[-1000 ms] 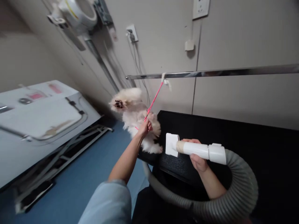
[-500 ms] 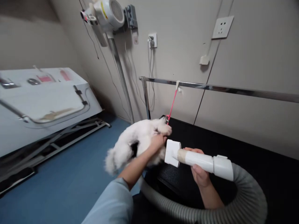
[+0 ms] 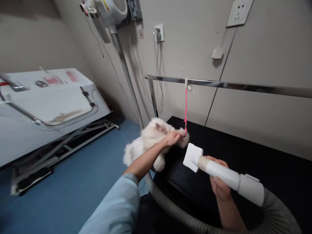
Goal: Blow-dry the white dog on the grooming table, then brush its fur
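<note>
A fluffy white dog (image 3: 136, 150) is at the left edge of the black grooming table, partly hidden by my left arm. My left hand (image 3: 172, 138) is closed on the dog near the lower end of a pink leash (image 3: 186, 109); the exact part under my fingers is hidden. Wrapped round the white tube of a dryer nozzle (image 3: 220, 170) is my right hand (image 3: 221, 185). The nozzle's wide flat head (image 3: 193, 157) points left toward the dog, with a small gap between them. A grey ribbed hose (image 3: 275, 211) runs from its rear end.
The leash hangs from a metal bar (image 3: 168, 79) above the black table (image 3: 243, 149). On the wall are a white dryer unit (image 3: 110, 13) with a hose (image 3: 125, 70), plus sockets (image 3: 240, 12). A white washing tub (image 3: 60, 97) stands left on the blue floor (image 3: 73, 169).
My left hand has moved right and slightly up, and the dog has turned and shifted toward the table. The nozzle in my right hand has moved right and tilted. The leash hangs straighter.
</note>
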